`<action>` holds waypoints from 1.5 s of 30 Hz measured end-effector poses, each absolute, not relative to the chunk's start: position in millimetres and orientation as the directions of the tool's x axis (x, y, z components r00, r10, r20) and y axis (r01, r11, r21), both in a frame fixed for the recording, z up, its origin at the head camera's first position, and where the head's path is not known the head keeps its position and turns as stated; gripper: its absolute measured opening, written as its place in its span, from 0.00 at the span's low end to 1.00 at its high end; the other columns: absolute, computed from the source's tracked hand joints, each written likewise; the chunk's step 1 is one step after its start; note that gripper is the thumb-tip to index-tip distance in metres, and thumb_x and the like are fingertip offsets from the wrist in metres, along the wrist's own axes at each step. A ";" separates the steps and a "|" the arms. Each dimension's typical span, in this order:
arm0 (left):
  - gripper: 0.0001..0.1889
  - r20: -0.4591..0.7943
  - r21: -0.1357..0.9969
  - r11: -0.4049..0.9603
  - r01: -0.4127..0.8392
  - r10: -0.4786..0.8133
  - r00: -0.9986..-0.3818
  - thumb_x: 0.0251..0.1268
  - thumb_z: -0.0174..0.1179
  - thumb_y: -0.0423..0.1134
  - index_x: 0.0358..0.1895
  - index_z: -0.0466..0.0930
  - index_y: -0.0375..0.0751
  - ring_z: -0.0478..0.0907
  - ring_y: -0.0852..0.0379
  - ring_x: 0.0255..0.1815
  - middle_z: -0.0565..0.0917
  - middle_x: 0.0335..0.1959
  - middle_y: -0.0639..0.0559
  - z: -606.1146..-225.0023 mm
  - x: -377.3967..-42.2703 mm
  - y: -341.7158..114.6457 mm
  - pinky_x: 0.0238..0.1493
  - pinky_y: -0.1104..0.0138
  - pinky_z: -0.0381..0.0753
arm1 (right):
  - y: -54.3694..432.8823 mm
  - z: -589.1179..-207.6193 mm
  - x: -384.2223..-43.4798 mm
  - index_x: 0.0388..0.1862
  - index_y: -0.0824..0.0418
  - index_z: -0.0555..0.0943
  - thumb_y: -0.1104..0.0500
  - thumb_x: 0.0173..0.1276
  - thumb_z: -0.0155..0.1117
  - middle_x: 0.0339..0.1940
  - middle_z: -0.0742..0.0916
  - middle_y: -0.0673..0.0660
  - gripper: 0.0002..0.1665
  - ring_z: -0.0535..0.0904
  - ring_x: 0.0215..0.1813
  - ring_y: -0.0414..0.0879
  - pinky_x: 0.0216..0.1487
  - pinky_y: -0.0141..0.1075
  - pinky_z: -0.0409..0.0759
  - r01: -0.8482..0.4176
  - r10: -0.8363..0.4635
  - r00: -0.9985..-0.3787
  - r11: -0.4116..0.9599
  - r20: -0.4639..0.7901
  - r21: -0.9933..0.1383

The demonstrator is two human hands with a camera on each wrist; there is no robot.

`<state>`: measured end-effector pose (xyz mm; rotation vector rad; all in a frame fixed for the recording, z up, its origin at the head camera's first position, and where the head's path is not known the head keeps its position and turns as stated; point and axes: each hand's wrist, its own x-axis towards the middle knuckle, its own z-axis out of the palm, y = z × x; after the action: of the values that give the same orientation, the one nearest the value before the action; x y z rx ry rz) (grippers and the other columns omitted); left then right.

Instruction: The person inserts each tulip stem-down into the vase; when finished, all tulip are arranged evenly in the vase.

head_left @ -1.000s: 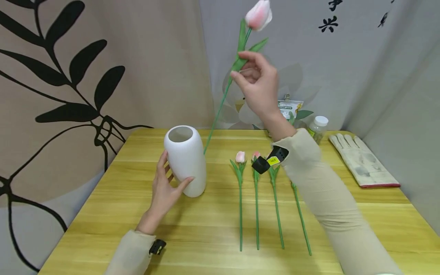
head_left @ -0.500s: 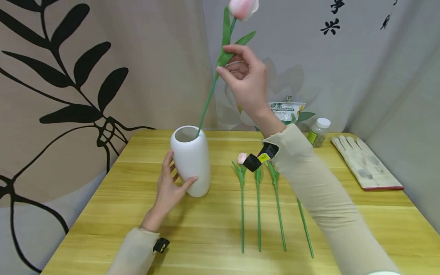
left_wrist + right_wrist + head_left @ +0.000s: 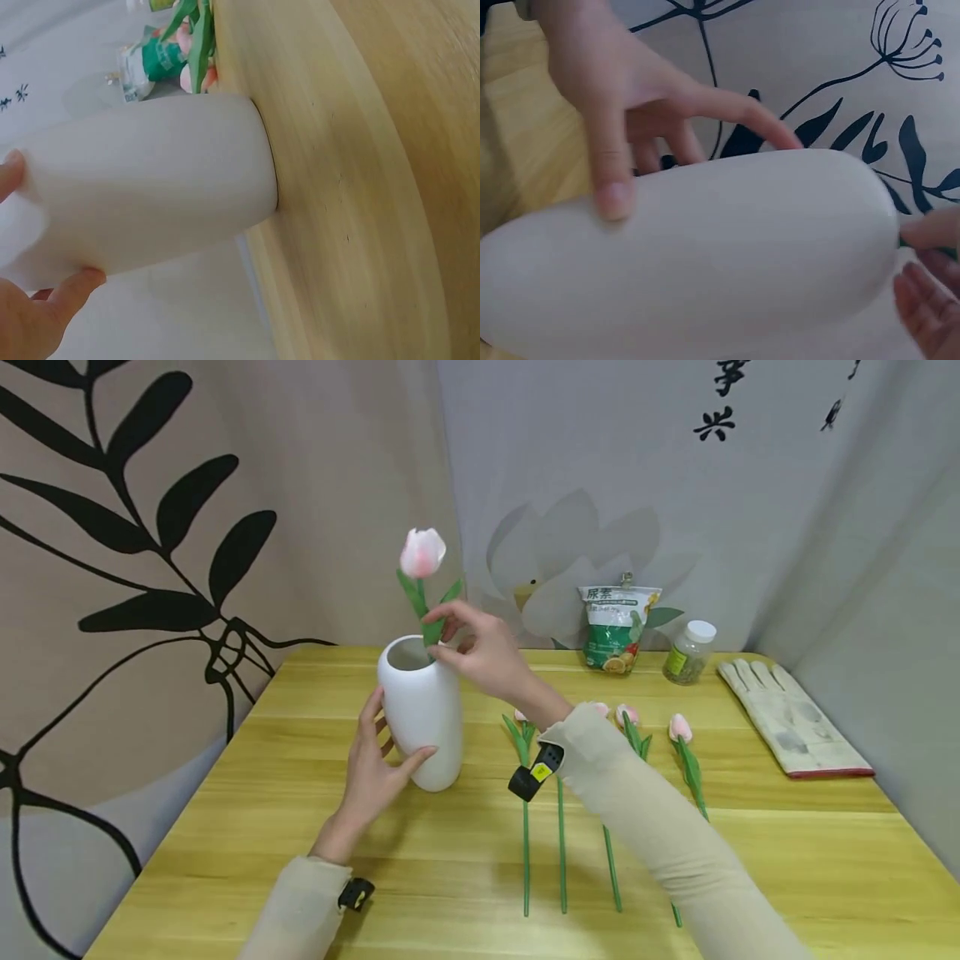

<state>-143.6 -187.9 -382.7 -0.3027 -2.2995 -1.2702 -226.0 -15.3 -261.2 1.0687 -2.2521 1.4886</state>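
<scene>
- The left hand (image 3: 372, 781) grips the white vase (image 3: 422, 718), upright on the desk (image 3: 247, 827).
- The right hand (image 3: 486, 650) pinches a pink tulip (image 3: 423, 554) reaching into the vase's mouth.
- Behind, a packet (image 3: 617, 633) reads "尿素"; the jar (image 3: 690, 653) has unreadable print.
- Backdrop (image 3: 780, 510) shows "兴".

Soft pink and white on the tulip (image 3: 422, 553), plain white on the vase (image 3: 422, 714), centre frame!
Green leaves (image 3: 411, 593) there, yellow wood-grain desk (image 3: 240, 810) beneath, cream sleeve (image 3: 652, 818) lower right; black leaf pattern sprawling over the beige curtain (image 3: 337, 485) upper left, green-and-white packet (image 3: 615, 631) right of centre, red-edged off-white glove (image 3: 795, 718) far right.
</scene>
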 end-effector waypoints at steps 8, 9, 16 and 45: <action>0.54 0.514 0.737 0.536 0.413 -0.048 -0.856 0.42 0.69 0.35 0.69 0.39 0.57 0.68 0.37 0.56 0.56 0.65 0.40 -384.5 -143.0 -187.8 0.47 0.48 0.77 | -13.1 -281.0 -220.5 0.39 0.57 0.80 0.56 0.63 0.56 0.43 0.79 0.51 0.10 0.68 0.48 0.45 0.38 0.30 0.74 -0.676 -0.520 -0.703 0.280 0.484 -0.682; 0.54 0.517 0.736 0.535 0.415 -0.048 -0.855 0.41 0.70 0.35 0.69 0.40 0.56 0.68 0.37 0.56 0.56 0.65 0.39 -385.0 -143.1 -188.2 0.46 0.47 0.77 | -12.7 -281.9 -219.9 0.39 0.58 0.81 0.55 0.63 0.56 0.45 0.79 0.52 0.10 0.68 0.49 0.45 0.39 0.30 0.75 -0.668 -0.519 -0.707 0.270 0.480 -0.693; 0.54 0.526 0.736 0.530 0.422 -0.055 -0.848 0.40 0.70 0.34 0.69 0.41 0.55 0.68 0.36 0.55 0.58 0.64 0.38 -384.2 -143.7 -186.3 0.46 0.46 0.76 | 2.6 -288.6 -224.1 0.37 0.62 0.81 0.58 0.61 0.59 0.47 0.79 0.56 0.10 0.74 0.48 0.43 0.35 0.33 0.79 -0.608 -0.426 -0.768 0.250 0.478 -0.754; 0.54 0.502 0.754 0.524 0.396 -0.070 -0.862 0.40 0.70 0.35 0.69 0.41 0.57 0.68 0.37 0.55 0.58 0.63 0.38 -385.5 -144.3 -186.9 0.48 0.47 0.76 | 44.3 -434.3 -226.1 0.51 0.65 0.75 0.72 0.48 0.61 0.14 0.73 0.51 0.27 0.63 0.16 0.39 0.15 0.26 0.59 -0.143 -0.218 -0.976 0.703 -0.019 -0.697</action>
<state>-144.3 -186.9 -385.5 -0.2654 -2.2896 -1.3052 -226.1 44.3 -434.3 0.3189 -2.9909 1.2105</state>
